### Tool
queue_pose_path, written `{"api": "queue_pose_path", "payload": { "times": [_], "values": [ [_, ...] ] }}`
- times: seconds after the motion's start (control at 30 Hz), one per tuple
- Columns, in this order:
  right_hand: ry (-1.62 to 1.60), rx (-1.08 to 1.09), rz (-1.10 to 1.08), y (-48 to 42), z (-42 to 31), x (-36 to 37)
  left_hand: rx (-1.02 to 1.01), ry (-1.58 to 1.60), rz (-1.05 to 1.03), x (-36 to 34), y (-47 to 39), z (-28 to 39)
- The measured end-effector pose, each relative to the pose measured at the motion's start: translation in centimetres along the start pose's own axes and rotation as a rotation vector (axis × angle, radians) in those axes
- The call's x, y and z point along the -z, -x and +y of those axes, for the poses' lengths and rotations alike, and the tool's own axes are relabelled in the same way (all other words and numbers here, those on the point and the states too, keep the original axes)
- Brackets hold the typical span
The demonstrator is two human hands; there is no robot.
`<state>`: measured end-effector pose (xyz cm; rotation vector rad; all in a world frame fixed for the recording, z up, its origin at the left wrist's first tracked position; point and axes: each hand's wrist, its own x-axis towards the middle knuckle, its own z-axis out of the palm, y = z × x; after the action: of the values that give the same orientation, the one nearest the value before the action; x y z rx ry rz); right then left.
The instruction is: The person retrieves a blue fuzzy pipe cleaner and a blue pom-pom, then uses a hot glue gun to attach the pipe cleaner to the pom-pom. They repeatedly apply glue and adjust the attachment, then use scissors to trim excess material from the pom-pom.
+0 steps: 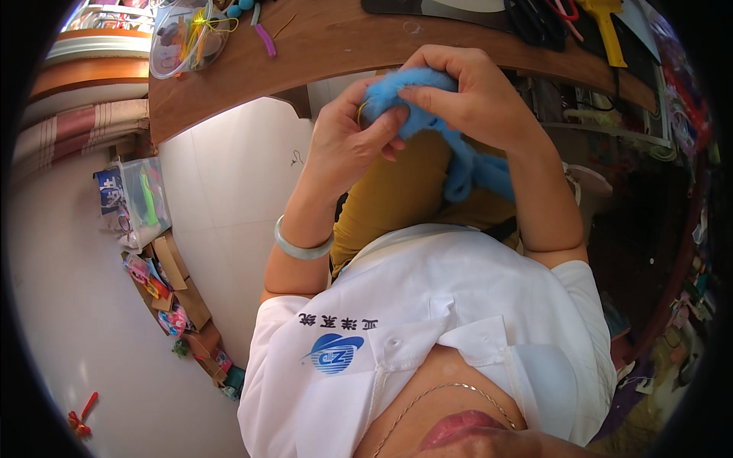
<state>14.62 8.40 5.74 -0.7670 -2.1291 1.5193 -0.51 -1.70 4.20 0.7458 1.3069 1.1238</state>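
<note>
My left hand (350, 134) and my right hand (472, 94) hold a bundle of fluffy light-blue strip (417, 77) between them, just beyond the near edge of the wooden table (326, 40). My left thumb and fingers pinch its lower left part. The right thumb presses on top, with the fingers curled over the far side. A thin yellow loop (360, 112), thread or wire, shows at my left fingers. From the bundle, a longer blue fluffy length (461, 172) hangs down over my lap in mustard-coloured trousers (389, 189). The fingers hide part of the bundle.
On the table lie a clear container (189, 43) with yellow cord, a purple piece (265, 40), dark-handled scissors (532, 26) and a yellow glue gun (607, 28). A plastic bin (146, 200) and open cardboard boxes (183, 286) stand on the floor at left.
</note>
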Motion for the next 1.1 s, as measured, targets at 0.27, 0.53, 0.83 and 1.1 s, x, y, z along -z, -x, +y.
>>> {"api": "queue_pose_path", "payload": {
  "times": [0.27,0.53,0.83,1.1],
  "values": [
    [0.027,0.004,0.159,0.3,0.3,-1.3,-0.106,-0.024,0.070,-0.9,-0.1,-0.3],
    [0.031,0.006,0.259,0.7,0.3,-1.9,-0.152,0.178,0.001,-1.4,-0.2,-0.7],
    [0.138,0.089,0.324,0.8,0.9,-2.2,-0.172,0.345,-0.008,-1.5,-0.4,-1.4],
    [0.147,0.081,0.263,1.1,0.8,-1.7,-0.177,0.316,0.062,-2.0,-0.2,-1.3]
  ]
}}
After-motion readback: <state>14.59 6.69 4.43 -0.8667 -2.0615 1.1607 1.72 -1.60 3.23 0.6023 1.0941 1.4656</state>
